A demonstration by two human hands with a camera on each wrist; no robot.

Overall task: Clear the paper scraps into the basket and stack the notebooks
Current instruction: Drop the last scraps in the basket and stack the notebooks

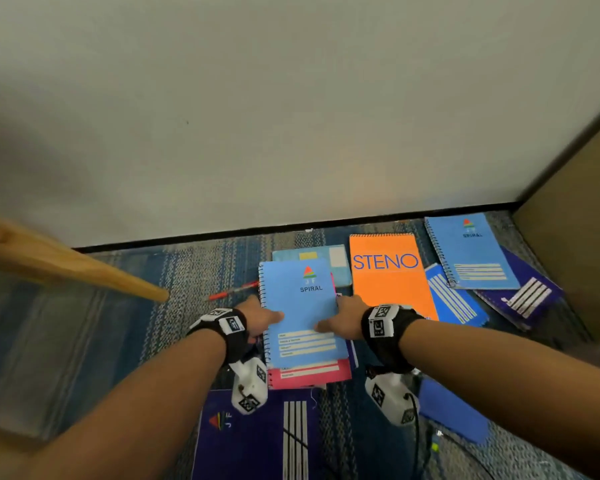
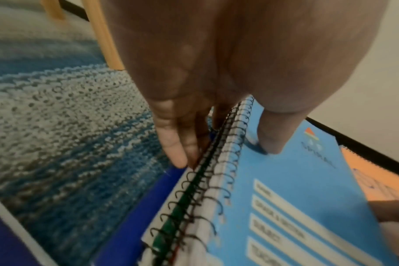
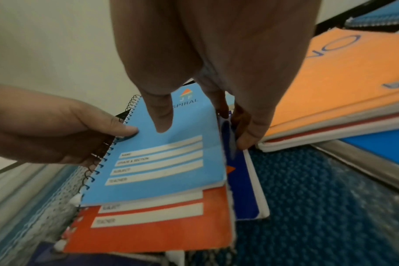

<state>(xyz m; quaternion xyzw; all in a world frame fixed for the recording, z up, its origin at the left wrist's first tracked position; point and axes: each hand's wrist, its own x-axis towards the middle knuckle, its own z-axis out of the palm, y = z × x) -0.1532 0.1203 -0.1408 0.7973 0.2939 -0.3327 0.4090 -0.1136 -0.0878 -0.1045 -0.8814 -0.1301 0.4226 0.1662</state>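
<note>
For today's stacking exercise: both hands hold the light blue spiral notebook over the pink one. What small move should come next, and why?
Probably slide the light blue notebook toward the person with the left hand and right hand until it squares with the pink notebook, whose near edge sticks out beneath it.

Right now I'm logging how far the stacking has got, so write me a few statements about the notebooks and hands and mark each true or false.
1. Both hands grip the light blue SPIRAL notebook: the left hand at its coil edge, the right hand at the opposite edge. True.
2. A pink notebook lies directly under it. True.
3. The orange STENO notebook is on top of the held stack. False: it lies beside the stack, on the right.
4. The red pen is in the left hand. False: it lies on the carpet.
5. Every notebook is already stacked. False: several lie scattered at right.
</note>
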